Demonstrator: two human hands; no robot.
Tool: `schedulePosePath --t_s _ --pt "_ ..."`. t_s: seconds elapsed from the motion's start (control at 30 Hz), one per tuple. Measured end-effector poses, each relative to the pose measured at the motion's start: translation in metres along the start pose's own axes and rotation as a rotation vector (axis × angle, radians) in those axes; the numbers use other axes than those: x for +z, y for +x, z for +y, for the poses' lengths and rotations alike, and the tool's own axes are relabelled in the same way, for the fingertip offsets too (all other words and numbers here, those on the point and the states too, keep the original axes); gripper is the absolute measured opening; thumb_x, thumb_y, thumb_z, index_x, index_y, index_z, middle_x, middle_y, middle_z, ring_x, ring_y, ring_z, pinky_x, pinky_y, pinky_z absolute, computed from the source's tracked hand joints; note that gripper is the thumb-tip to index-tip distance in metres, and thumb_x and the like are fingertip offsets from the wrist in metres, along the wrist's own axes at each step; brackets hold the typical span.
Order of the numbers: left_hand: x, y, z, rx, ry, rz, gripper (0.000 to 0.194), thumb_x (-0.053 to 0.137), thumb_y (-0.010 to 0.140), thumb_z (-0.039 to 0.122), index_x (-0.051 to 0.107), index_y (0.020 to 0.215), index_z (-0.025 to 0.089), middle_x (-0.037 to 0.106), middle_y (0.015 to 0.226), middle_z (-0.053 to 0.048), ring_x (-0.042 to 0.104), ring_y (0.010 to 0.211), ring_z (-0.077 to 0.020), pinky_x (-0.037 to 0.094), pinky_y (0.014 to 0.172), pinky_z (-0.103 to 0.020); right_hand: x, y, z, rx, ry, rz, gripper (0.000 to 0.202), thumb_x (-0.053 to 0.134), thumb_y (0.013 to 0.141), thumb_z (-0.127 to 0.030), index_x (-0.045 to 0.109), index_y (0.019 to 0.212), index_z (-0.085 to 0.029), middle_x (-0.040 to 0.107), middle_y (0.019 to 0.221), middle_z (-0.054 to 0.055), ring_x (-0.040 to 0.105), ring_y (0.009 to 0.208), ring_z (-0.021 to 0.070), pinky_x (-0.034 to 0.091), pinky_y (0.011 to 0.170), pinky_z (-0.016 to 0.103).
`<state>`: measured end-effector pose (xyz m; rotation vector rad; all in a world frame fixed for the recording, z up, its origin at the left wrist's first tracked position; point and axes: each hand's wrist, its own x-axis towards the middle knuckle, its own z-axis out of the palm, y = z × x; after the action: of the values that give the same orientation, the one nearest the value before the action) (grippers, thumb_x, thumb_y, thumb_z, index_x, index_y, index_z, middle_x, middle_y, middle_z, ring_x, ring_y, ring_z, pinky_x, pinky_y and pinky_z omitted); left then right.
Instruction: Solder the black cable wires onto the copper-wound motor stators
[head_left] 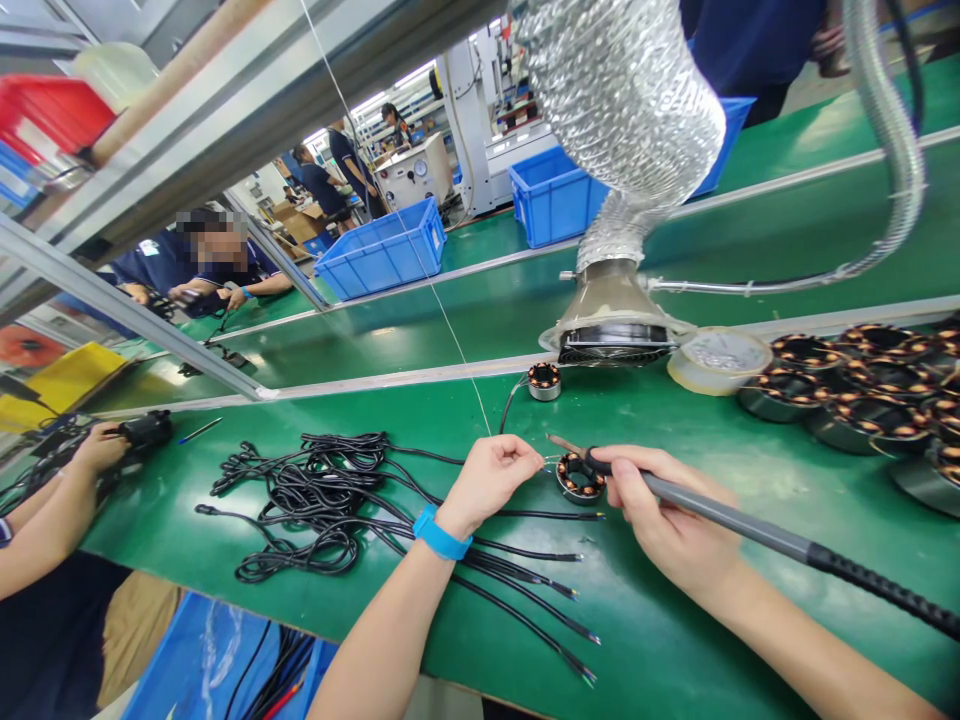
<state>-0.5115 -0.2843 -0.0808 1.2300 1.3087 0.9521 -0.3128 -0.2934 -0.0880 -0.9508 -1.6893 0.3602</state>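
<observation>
My left hand (491,480), with a blue band at the wrist, pinches thin wire ends beside a copper-wound ring (580,480) on the green table. In my right hand (667,510) is a grey and black soldering iron (735,518), its tip pointing left just above that ring. A thin strand hangs down to my left hand from above. Black cables (322,500) lie in a tangled bundle to the left, their stripped ends reaching right under my left wrist. Another wound ring (544,382) sits farther back with a cable attached.
A fume hood (613,315) on a foil duct stands behind the rings. Right of it are a round container (718,360) and several wound rings (870,385). A person's hand (101,447) is at far left. Blue bins (382,250) stand beyond.
</observation>
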Motion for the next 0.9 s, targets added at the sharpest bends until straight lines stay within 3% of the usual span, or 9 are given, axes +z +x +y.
schedulePosePath --t_s 0.13,0.27,0.43,0.9 --pt "0.0 0.0 0.0 -0.007 -0.006 0.004 0.024 0.072 0.074 0.035 0.067 0.074 0.011 0.064 0.072 -0.004 0.052 0.067 -0.0122 0.039 0.066 -0.024 0.004 0.002 0.001 -0.055 0.016 -0.019 0.015 0.054 0.098 -0.021 0.067 0.107 -0.021 0.069 0.085 0.001 0.066 0.065 0.0118 0.053 0.065 0.024" --pt "0.0 0.0 -0.001 0.003 -0.002 0.002 0.025 0.072 0.074 0.036 0.067 0.074 0.011 0.064 0.071 -0.003 0.052 0.067 -0.0121 0.04 0.067 -0.024 0.008 0.005 0.003 -0.092 0.094 -0.069 0.023 0.055 0.097 -0.015 0.064 0.117 -0.022 0.066 0.088 0.001 0.063 0.064 0.0098 0.051 0.063 0.023" --pt "0.0 0.001 -0.002 0.011 -0.014 -0.007 0.024 0.071 0.074 0.035 0.066 0.074 0.011 0.064 0.072 -0.003 0.052 0.069 -0.0124 0.041 0.069 -0.025 0.011 0.007 0.002 -0.119 0.127 -0.104 0.03 0.056 0.096 -0.01 0.062 0.122 -0.024 0.063 0.097 0.003 0.063 0.08 0.0115 0.05 0.074 0.024" --pt "-0.003 -0.007 0.008 0.124 0.106 -0.057 0.025 0.061 0.086 0.036 0.064 0.079 0.012 0.057 0.071 -0.001 0.046 0.065 -0.0104 0.036 0.062 -0.023 0.031 0.011 0.01 -0.185 0.04 -0.251 0.04 0.05 0.097 -0.013 0.054 0.135 -0.025 0.053 0.11 0.007 0.062 0.091 0.0124 0.051 0.084 0.023"
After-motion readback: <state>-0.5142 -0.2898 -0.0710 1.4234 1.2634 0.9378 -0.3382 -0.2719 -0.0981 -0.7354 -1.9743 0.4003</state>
